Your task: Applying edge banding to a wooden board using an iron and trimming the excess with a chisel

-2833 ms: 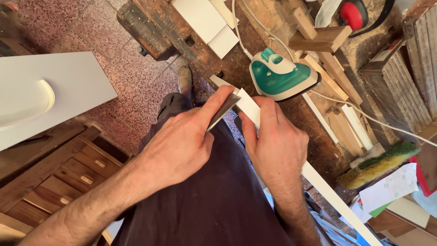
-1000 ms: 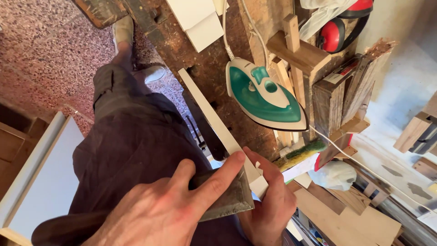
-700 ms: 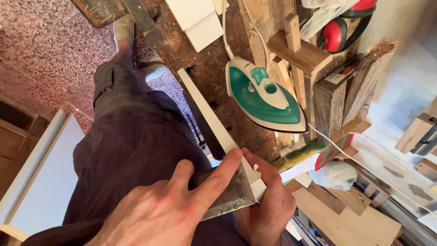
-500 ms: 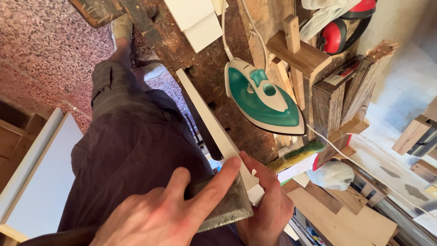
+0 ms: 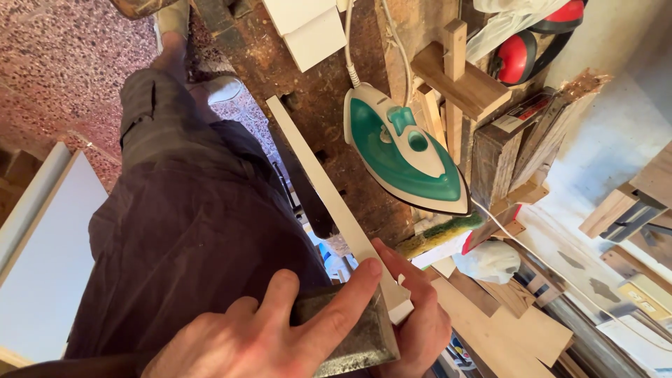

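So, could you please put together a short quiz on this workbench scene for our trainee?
1. True or false: the green and white clothes iron rests on the worn wooden workbench.
2. Which hand presses the grey metal block with its index finger stretched along it? A) the left hand B) the right hand
3. Fill in: the block is held against the near end of the long white ____.

Key:
1. True.
2. A; the right hand holds the strip's near end from the other side.
3. Strip: a narrow white board edge that runs away from the hands, beside the iron.
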